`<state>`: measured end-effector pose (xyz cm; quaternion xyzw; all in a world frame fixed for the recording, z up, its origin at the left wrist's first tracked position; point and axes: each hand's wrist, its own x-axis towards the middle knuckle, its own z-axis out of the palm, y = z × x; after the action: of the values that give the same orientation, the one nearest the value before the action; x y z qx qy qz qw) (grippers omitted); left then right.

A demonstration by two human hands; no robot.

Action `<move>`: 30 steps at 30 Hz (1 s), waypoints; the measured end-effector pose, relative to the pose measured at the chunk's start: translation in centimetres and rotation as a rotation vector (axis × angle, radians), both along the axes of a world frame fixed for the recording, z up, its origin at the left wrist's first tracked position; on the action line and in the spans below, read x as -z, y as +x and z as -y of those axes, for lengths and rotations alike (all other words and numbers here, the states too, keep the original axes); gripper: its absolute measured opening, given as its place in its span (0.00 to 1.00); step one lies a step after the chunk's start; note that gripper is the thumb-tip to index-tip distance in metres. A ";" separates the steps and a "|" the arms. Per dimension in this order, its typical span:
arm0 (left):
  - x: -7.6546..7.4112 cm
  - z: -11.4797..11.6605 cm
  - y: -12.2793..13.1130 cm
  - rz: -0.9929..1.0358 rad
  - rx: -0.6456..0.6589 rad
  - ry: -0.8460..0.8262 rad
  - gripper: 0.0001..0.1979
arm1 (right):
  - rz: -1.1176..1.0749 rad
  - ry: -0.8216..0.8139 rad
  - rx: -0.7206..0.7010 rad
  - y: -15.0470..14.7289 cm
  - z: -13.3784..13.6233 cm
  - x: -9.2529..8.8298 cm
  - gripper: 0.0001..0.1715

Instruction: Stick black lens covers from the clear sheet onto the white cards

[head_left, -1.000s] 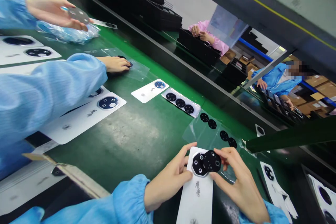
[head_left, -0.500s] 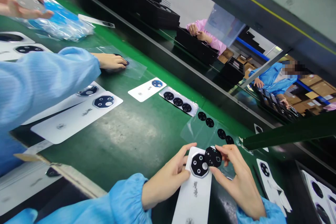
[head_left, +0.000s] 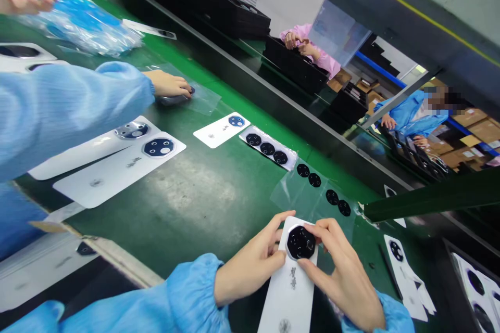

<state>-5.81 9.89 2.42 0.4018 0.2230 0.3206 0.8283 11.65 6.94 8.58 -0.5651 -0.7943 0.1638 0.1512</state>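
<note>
My left hand [head_left: 253, 265] grips the left edge of a white phone back panel [head_left: 289, 302], thumb on its face. Near the panel's top, my right hand [head_left: 339, 270] pinches a black octagonal lens cover [head_left: 300, 242] between thumb and fingers. The cover lies over the panel's camera opening and hides it; whether it sits flush I cannot tell. Beyond my hands, several more black lens covers [head_left: 314, 180] rest on a clear film [head_left: 289, 190]. Farther left, a white strip [head_left: 287, 165] carries three of the same covers.
A co-worker's blue sleeve [head_left: 78, 109] reaches in from the left, with a hand [head_left: 170, 83] on clear film. White panels [head_left: 117, 177] lie nearby. At right are a green post [head_left: 429, 197], another panel [head_left: 398, 270] and a tray of panels [head_left: 469, 291].
My right hand has brought the black lens cover left, from beside the panel's camera opening to on top of it. My left hand keeps its hold on the panel.
</note>
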 end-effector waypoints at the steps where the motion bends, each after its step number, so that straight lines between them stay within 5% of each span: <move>1: 0.0 0.0 0.0 0.002 0.002 0.002 0.32 | 0.002 -0.004 -0.002 0.0 0.0 0.0 0.21; 30: -0.2 0.2 0.0 -0.017 0.000 0.001 0.33 | 0.008 -0.077 0.006 0.0 -0.1 0.2 0.22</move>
<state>-5.79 9.70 2.63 0.4049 0.2299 0.3173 0.8261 11.70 6.99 8.40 -0.5736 -0.7863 0.1916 0.1263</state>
